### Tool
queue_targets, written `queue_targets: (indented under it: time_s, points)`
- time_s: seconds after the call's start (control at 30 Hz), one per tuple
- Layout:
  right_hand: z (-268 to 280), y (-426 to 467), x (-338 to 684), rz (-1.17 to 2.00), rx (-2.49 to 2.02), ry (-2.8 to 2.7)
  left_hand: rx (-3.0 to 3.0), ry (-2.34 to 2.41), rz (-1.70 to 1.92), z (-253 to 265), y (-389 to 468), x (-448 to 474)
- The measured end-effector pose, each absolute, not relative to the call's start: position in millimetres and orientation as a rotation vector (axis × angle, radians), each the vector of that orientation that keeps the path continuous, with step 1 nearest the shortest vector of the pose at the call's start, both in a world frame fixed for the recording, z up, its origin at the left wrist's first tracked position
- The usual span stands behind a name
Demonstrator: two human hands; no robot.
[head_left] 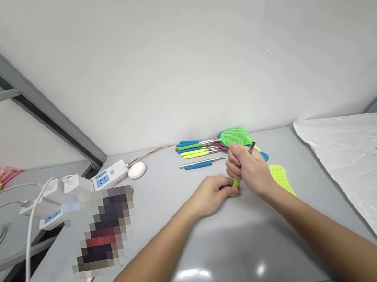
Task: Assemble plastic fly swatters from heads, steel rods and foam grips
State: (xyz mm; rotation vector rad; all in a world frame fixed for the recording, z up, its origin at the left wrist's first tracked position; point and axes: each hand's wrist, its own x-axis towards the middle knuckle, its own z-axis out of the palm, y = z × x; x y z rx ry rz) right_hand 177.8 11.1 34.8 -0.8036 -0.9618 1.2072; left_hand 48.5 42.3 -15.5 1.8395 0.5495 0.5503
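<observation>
Head: grey table (227, 236), white wall (168, 67).

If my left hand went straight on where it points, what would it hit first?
Probably your right hand, just beyond the yellow-green handle your left hand holds, though depth is unclear.

From my head, my one camera looks forward and down, fairly near my left hand (213, 196) and right hand (252, 168) mid-frame, with the wall (175, 65) filling the top.
</observation>
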Motion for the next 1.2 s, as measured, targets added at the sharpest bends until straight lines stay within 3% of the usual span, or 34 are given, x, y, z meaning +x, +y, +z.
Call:
queue_targets:
  time_s: [0.63,1.2]
  points:
    - [26.5,15.8,178.2,1.245,-0.775,-0.997,1.803,0.565,0.614,-16.8,40.7,49.2]
    - [34.9,29.0,238.9,1.198,-0.481,-0.373,1.608,0.661,0.700,-7.3,50.0,47.4]
